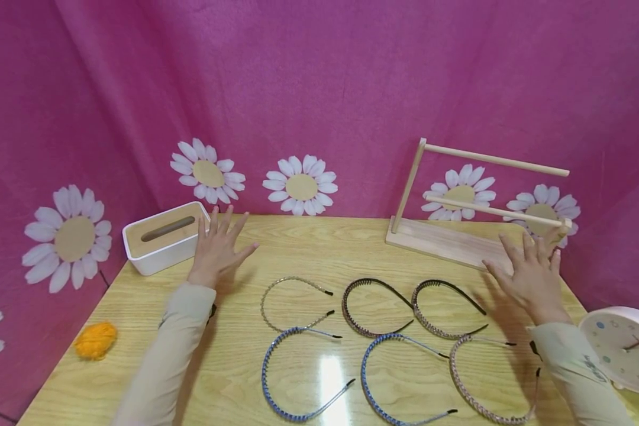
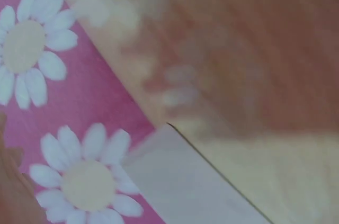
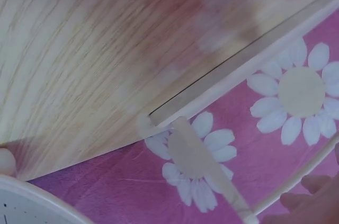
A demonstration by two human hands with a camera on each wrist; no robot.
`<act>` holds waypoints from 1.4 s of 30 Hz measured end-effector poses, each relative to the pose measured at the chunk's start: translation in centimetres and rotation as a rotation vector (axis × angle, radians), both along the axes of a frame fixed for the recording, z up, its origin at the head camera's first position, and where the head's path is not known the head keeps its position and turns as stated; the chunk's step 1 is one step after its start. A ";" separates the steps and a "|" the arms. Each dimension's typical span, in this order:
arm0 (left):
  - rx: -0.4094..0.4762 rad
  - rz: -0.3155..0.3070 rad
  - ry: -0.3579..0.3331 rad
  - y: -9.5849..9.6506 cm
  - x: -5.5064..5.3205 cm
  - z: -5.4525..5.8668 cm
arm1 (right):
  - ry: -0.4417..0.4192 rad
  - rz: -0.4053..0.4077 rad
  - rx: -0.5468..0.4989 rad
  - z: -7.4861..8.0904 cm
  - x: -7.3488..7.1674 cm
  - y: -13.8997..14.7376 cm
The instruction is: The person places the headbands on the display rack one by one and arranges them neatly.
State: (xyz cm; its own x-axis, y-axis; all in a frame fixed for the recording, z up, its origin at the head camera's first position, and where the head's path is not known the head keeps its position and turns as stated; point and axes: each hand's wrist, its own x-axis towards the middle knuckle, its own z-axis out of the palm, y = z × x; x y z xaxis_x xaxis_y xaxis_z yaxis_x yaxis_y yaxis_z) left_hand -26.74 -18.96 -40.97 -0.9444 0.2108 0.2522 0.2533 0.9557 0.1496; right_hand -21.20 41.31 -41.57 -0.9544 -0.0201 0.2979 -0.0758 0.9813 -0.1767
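Observation:
My left hand (image 1: 216, 254), fingers spread, is just right of a white tissue box (image 1: 167, 253) with a wooden lid; it holds nothing. Part of that hand (image 2: 18, 195) shows at the edge of the left wrist view. Over on the right, my right hand (image 1: 535, 287) has its fingers extended in front of a wooden two-bar rack (image 1: 442, 241), also holding nothing. Between the arms lie several headbands: a pale beaded one (image 1: 263, 305), two dark ones (image 1: 345, 305), two blue ones (image 1: 265, 373) and a pink one (image 1: 455, 376). Both rack bars are bare.
An orange fuzzy ball (image 1: 96, 341) lies at the table's left side. A white round clock (image 1: 625, 349) stands at the right edge, beside the right forearm. Pink curtain with daisies (image 1: 300, 186) hangs behind the wooden table (image 1: 319, 242).

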 end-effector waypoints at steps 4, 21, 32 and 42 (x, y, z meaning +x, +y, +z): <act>0.011 -0.031 -0.028 2.5 -1.1 0.9 | 0.007 -0.051 -0.040 0.3 0.0 0.8; -0.178 -0.203 -0.008 18.3 -5.8 3.9 | 0.203 -0.292 -0.429 1.1 -1.7 2.3; -0.119 -0.234 -0.065 25.8 -7.6 7.1 | 0.178 -0.357 -0.685 1.8 -3.0 2.4; 0.226 -0.251 -0.290 30.6 -8.2 8.7 | 0.114 -0.386 -0.675 2.6 -2.7 3.5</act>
